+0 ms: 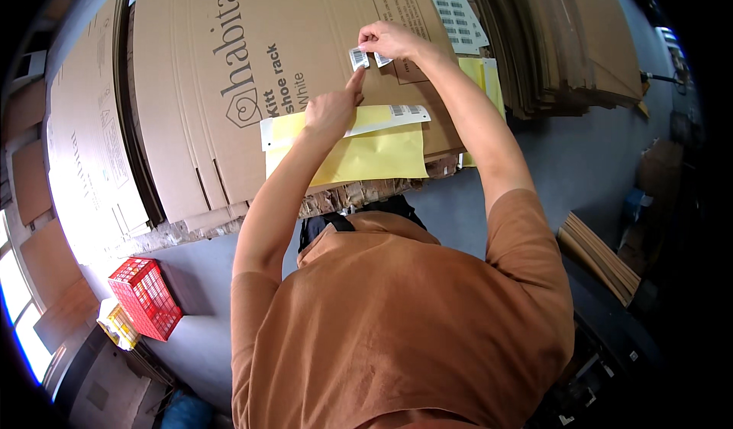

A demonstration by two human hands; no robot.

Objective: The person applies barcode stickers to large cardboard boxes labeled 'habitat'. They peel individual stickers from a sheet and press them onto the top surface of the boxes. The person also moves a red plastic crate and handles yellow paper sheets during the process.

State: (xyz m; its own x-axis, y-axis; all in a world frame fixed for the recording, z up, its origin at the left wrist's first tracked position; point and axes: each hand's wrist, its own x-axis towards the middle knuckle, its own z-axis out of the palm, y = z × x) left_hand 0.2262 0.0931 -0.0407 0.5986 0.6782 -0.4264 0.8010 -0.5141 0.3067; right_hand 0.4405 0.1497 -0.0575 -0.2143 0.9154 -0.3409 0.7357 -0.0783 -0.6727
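A flat brown cardboard carton (191,70) lies before me, printed in dark ink. My right hand (388,41) pinches the upper edge of a small white barcode label (358,58) on the carton. My left hand (332,111) stretches its index finger to that label's lower edge, its other fingers curled beneath. A second small barcode label (382,60) shows just under my right hand, partly covered. Below my left hand lies a yellow backing sheet (374,154) with a white strip (382,118) along its top, which carries barcode labels at its right end.
More flattened cartons (95,123) are stacked on the left, and a tall brown stack (557,39) stands on the right. A sheet of barcode labels (456,12) lies beyond my right arm. On the floor are a red plastic crate (145,299) and leaning cardboard pieces (599,257).
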